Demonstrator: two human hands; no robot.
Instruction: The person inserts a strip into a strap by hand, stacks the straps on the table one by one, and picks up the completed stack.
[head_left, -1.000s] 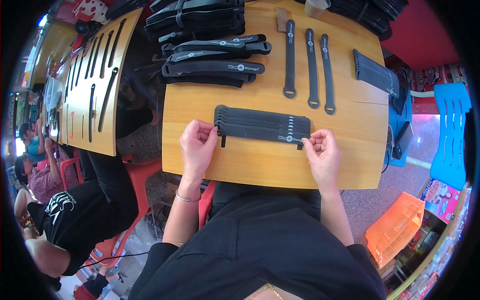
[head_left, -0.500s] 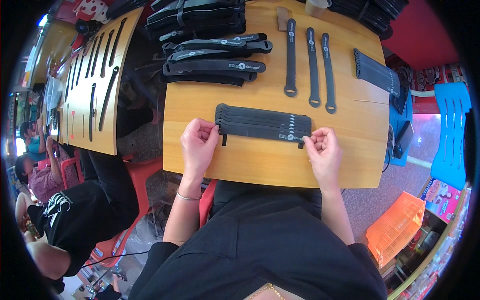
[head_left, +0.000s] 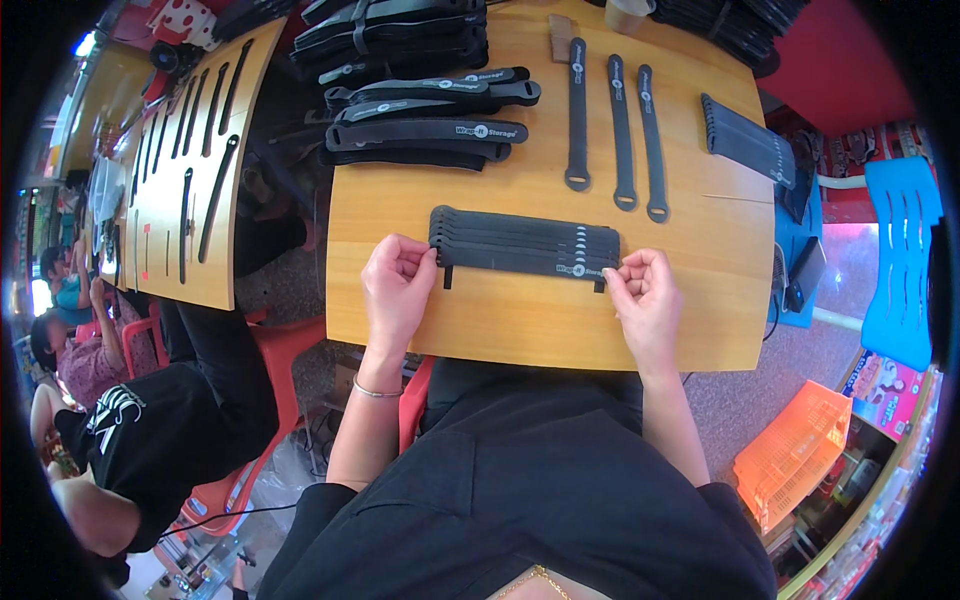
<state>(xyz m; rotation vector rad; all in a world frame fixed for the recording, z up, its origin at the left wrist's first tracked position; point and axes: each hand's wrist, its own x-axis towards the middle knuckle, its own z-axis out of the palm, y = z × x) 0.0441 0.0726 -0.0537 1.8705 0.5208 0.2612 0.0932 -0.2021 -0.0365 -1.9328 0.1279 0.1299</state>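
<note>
Pinching the strap row (head_left: 525, 242) at both ends rn: your L hand (head_left: 396, 290) has thumb + fingers closed on its L end, your R hand (head_left: 646, 300) has the same kinda grip at the lower R corner. Row's lying crosswise on the wood surface (head_left: 520, 335), right in front of you, btwn your hands. It's a bunch of dark grey straps overlapped like shingles, rounded ends at L, pale marks lined up near R. Two black tabs (head_left: 448, 278) poke out from under the bottom edge, one near each hand.

FYI, same surface: three loose straps (head_left: 622, 140) lie lengthwise past the row, slotted ends toward you. Strap pile (head_left: 430, 133) is up & L, kinda messy, w/ a banded stack (head_left: 410, 50) just behind it. Another overlapped bundle (head_left: 750, 145) sits tilted by the R edge. Brown card (head_left: 561, 40) + cup (head_left: 628, 12) at the far side.

Down to your R: orange crate (head_left: 795, 455). Your L: another surface (head_left: 160, 215) w/ more straps (head_left: 217, 200), plus a co-worker (head_left: 170, 420) in black.
</note>
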